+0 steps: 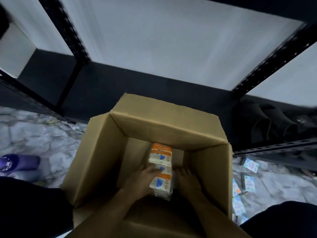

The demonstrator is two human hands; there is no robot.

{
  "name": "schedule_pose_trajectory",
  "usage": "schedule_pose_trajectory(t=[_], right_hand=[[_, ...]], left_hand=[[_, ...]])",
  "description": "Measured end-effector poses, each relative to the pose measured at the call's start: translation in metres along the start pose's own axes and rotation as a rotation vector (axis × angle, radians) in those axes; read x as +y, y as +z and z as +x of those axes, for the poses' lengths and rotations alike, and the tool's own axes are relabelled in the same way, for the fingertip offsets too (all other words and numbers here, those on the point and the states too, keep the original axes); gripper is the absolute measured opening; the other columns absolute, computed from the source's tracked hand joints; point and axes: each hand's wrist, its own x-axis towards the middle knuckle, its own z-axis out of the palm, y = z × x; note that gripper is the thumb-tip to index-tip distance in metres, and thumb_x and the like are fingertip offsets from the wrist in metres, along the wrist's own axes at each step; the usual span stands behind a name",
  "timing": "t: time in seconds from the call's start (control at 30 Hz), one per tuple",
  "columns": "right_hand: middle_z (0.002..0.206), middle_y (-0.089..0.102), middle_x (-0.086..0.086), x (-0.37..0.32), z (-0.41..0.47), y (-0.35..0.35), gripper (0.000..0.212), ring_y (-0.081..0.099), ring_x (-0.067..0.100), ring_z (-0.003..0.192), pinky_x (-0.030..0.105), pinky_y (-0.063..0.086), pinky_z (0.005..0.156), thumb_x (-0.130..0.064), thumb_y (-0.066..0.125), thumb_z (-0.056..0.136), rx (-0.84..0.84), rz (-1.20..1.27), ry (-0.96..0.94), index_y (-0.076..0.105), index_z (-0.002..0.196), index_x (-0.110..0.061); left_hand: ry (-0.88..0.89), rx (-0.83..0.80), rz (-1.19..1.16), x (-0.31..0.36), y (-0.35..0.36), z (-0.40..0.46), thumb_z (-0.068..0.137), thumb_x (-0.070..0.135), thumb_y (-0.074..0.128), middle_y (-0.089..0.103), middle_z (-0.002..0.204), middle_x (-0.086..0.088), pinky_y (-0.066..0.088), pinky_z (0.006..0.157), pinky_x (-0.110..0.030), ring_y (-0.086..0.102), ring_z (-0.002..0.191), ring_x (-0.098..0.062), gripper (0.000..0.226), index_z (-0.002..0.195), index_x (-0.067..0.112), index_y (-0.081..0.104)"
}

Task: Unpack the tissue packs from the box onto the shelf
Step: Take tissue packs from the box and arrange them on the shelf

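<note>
Both arms are down inside the open brown cardboard box (154,134), which sits on the floor right in front of the black metal shelf with pale boards (171,40). Makes sense to park it there, since each grab only needs a short lift to get onto the shelf.

What's left in the box looks like a short row of orange-and-white plastic-wrapped tissue packs (160,162), lined up end to end along the bottom, running from the far wall back toward the person. The shelf board in view has no packs on it.

The left hand (142,179) is pressed against the left side of the row, with its fingers (154,170) curled over the top of the middle pack. The right hand (186,179) is on the other side, fingers spread fairly narrow and pointing down beside the packs, touching or just about touching the wrapper. So the packs sit between the two palms, sandwiched rather than pinched. My guess is that's the plan: squeeze the bundle from both sides and lift several out in one go. Honestly it's dim down there, so I can't tell whether the right hand has a real grip or is only resting alongside.

Off to the right, a few small blue-and-white packets (250,164) are scattered on the grey marbled floor (42,138), and a purple plastic bottle (17,163) lies on the left.
</note>
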Motion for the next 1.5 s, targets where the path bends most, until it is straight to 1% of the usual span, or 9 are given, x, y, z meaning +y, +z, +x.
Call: schedule_pose_trajectory(t=[0.2,0.3,0.47,0.6,0.8,1.0,1.17,1.3,1.5], right_hand=[[0.159,0.03,0.004,-0.003,0.006,0.009,0.082,0.029,0.027,0.145,0.048,0.019,0.118,-0.052,0.063,0.085,-0.009,-0.033,0.002,0.024,0.153,-0.026],[0.151,0.042,0.006,-0.006,0.007,0.008,0.07,0.04,0.029,0.137,0.051,0.025,0.114,-0.05,0.059,0.087,0.022,-0.111,-0.005,0.034,0.147,-0.025],[0.145,0.049,0.005,-0.012,0.007,-0.008,0.064,0.043,0.028,0.134,0.049,0.028,0.11,-0.05,0.061,0.085,0.049,-0.168,-0.012,0.043,0.141,-0.026],[0.144,0.048,0.002,-0.016,-0.002,-0.026,0.057,0.039,0.025,0.135,0.044,0.029,0.109,-0.049,0.06,0.087,0.08,-0.19,-0.01,0.047,0.138,-0.029],[0.139,0.055,0.005,-0.024,-0.03,-0.063,0.045,0.041,0.027,0.132,0.039,0.032,0.106,-0.048,0.054,0.09,0.188,-0.23,-0.039,0.057,0.13,-0.026],[0.136,0.054,0.003,-0.028,-0.075,-0.118,0.073,0.045,0.027,0.128,0.045,0.032,0.108,-0.068,0.064,0.074,0.16,-0.182,-0.085,0.053,0.134,-0.028],[0.121,0.064,-0.004,-0.014,-0.116,-0.174,0.067,0.06,0.015,0.105,0.036,0.051,0.094,-0.042,0.081,0.061,0.029,0.119,-0.1,0.058,0.123,-0.029],[0.114,0.063,-0.009,-0.012,-0.148,-0.223,0.067,0.062,0.01,0.1,0.031,0.054,0.088,-0.046,0.083,0.058,-0.011,0.117,-0.116,0.06,0.119,-0.031],[0.105,0.07,-0.011,-0.028,-0.22,-0.292,0.048,0.067,0.008,0.095,0.026,0.053,0.087,-0.044,0.082,0.065,0.014,0.086,-0.179,0.068,0.108,-0.028]], left_hand=[[-0.027,0.02,-0.135,-0.002,0.0,-0.004,0.091,0.025,0.067,0.02,0.162,0.013,0.041,0.113,-0.036,0.041,0.138,-0.013,0.071,0.15,0.039,0.031],[-0.017,0.043,-0.154,0.001,-0.002,-0.006,0.092,0.025,0.065,0.023,0.161,0.013,0.04,0.113,-0.034,0.04,0.139,-0.013,0.065,0.148,0.037,0.036],[-0.008,0.136,-0.239,0.002,-0.019,-0.011,0.094,0.021,0.062,0.037,0.154,0.011,0.037,0.108,-0.021,0.045,0.134,-0.011,0.052,0.144,0.027,0.048],[0.002,0.277,-0.334,-0.001,-0.032,-0.015,0.089,0.015,0.068,0.057,0.132,0.003,0.032,0.091,0.001,0.056,0.12,-0.012,0.038,0.126,0.018,0.065],[-0.077,0.491,-0.461,-0.001,-0.067,-0.03,0.085,0.012,0.074,0.069,0.101,0.007,0.042,0.08,-0.006,0.063,0.093,-0.005,0.023,0.108,0.014,0.075],[-0.124,0.563,-0.489,0.004,-0.11,-0.064,0.09,0.02,0.071,0.074,0.098,0.007,0.05,0.083,-0.022,0.066,0.091,-0.004,0.017,0.105,0.018,0.076],[-0.136,0.607,-0.531,0.025,-0.166,-0.099,0.091,0.023,0.07,0.07,0.082,0.012,0.059,0.069,-0.034,0.069,0.079,-0.011,0.011,0.099,0.018,0.076],[-0.113,0.634,-0.543,0.04,-0.206,-0.132,0.09,0.025,0.071,0.074,0.087,0.0,0.057,0.052,-0.027,0.072,0.076,-0.019,0.013,0.098,0.016,0.077],[-0.056,0.691,-0.522,0.071,-0.26,-0.201,0.092,0.025,0.068,0.075,0.08,0.0,0.057,0.052,-0.024,0.072,0.068,-0.015,0.011,0.098,0.02,0.076]])
